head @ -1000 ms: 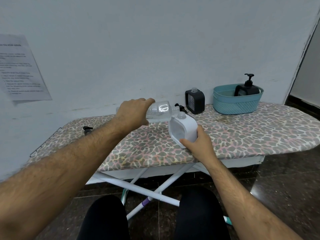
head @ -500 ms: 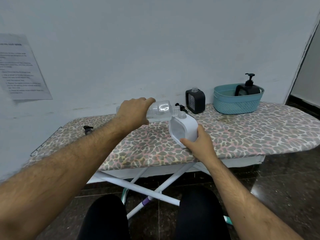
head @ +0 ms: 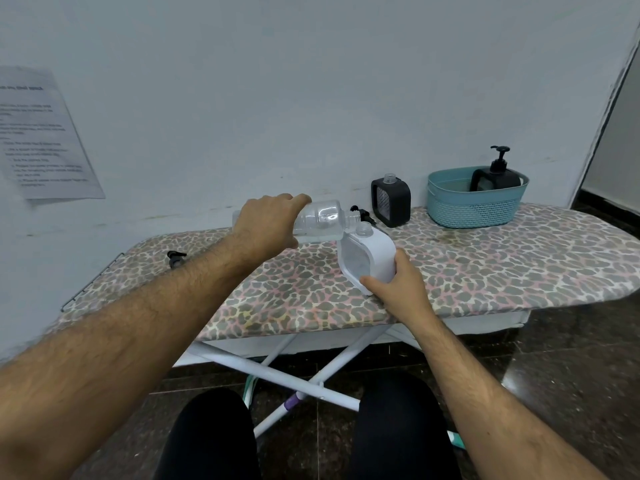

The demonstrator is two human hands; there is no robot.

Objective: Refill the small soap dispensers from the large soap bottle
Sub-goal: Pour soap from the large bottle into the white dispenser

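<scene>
My left hand grips tipped clear soap bottle, mouth beside white dispenser neck; right hand holds dispenser. Pouring step; next, align mouth over neck.

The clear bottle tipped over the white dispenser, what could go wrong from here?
1. The clear bottle lies almost flat, its mouth beside the white dispenser's narrow neck; soap could miss onto the patterned board cover.
2. The dispenser is tilted, held only by the right hand low down; it might slip.
</scene>
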